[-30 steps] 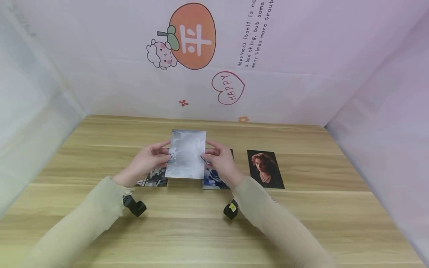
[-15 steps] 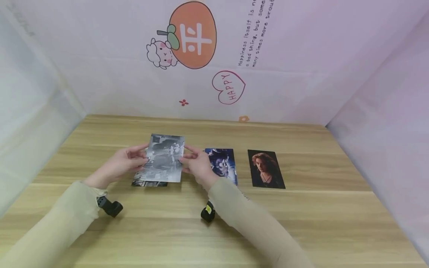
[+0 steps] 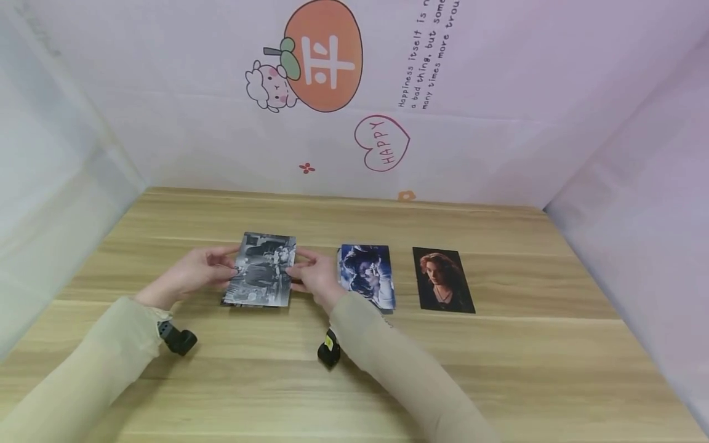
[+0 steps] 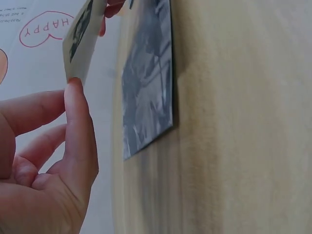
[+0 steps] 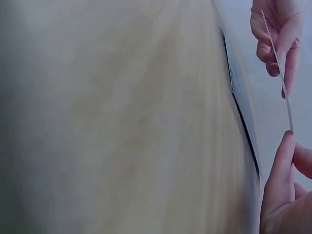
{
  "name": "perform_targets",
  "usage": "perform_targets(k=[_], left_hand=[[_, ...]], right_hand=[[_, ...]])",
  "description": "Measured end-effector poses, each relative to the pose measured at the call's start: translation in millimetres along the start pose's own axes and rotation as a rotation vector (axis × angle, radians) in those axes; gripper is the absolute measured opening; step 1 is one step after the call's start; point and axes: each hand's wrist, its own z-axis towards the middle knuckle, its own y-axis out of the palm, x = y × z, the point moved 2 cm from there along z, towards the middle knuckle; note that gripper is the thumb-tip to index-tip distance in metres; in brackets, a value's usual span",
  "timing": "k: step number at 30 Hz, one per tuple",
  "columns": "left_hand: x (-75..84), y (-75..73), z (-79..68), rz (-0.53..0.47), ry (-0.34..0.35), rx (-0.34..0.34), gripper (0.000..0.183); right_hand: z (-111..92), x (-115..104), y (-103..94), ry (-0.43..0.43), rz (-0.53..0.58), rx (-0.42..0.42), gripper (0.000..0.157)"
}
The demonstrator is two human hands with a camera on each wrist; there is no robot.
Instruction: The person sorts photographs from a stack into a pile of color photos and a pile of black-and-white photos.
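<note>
A black-and-white photo card (image 3: pixel 263 271) is held by its two side edges above the table, left of centre. My left hand (image 3: pixel 191 275) pinches its left edge between thumb and fingers, and my right hand (image 3: pixel 318 275) pinches the right edge. In the right wrist view the held card shows edge-on as a thin line. Beneath it lies another dark photo card (image 4: pixel 148 83), apart from the held one in the left wrist view and mostly covered by it in the head view. Right of my right hand, a blue photo card (image 3: pixel 368 277) lies on at least one other card.
Farther right on the wooden table (image 3: pixel 354 387) lies a dark portrait photo card (image 3: pixel 443 280). A printed white cloth (image 3: pixel 471 141) hangs behind the table's back edge, with white cloth on both sides too. Black wrist cameras hang under both sleeves.
Both hands have carried the black-and-white card leftward from between the piles and lowered it over the left card. The blue card has come into full view. The portrait card stays in place.
</note>
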Motion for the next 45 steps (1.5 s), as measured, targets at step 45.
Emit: perform_targets(k=[45], left_hand=[[-14.7,-7.0,13.6,0.367,0.011,0.055,0.072]], right_hand=[[23.1,1.0,19.7,-0.049,-0.469,0.065,0.056]])
